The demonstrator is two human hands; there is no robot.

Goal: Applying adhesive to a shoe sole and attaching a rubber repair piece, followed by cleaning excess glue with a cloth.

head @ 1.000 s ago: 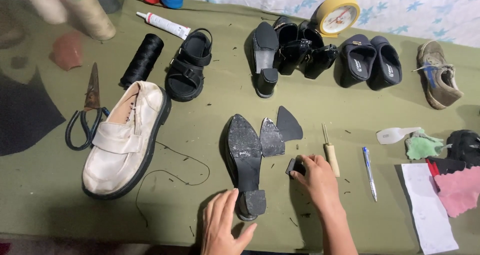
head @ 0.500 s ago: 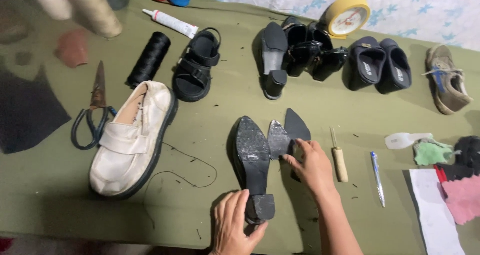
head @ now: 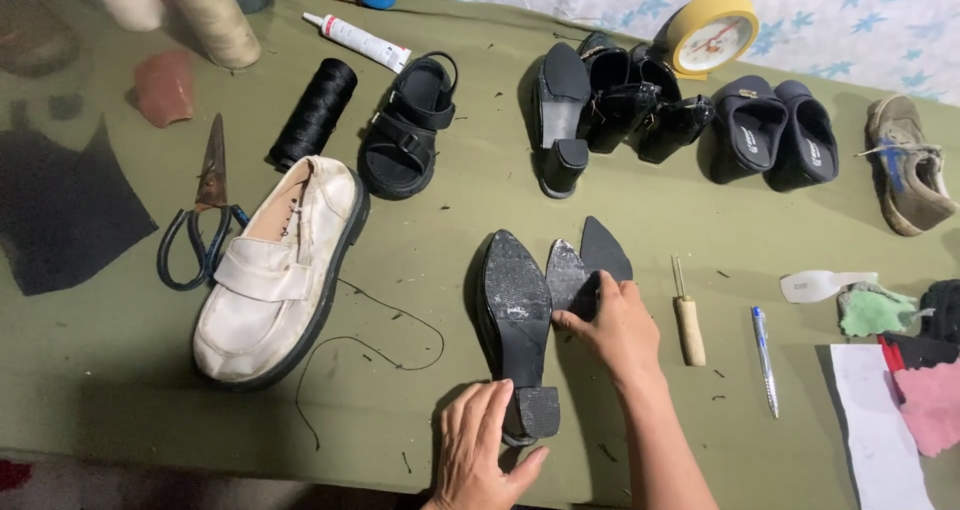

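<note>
A black heeled shoe lies sole-up on the green table. My left hand grips its heel end near the front edge. Beside the shoe lie two black sole pieces, pointed at the far end. My right hand rests on them, fingers pinching the nearer, scuffed piece right next to the shoe's sole.
A white loafer and scissors lie at left, with a black thread spool, sandal and glue tube behind. Black shoes, a yellow clock, slippers, an awl, pen and scraps sit at right.
My right hand moved from a small item beside the awl onto the sole pieces. My left hand stays on the shoe's heel. The camera view shifted slightly.
</note>
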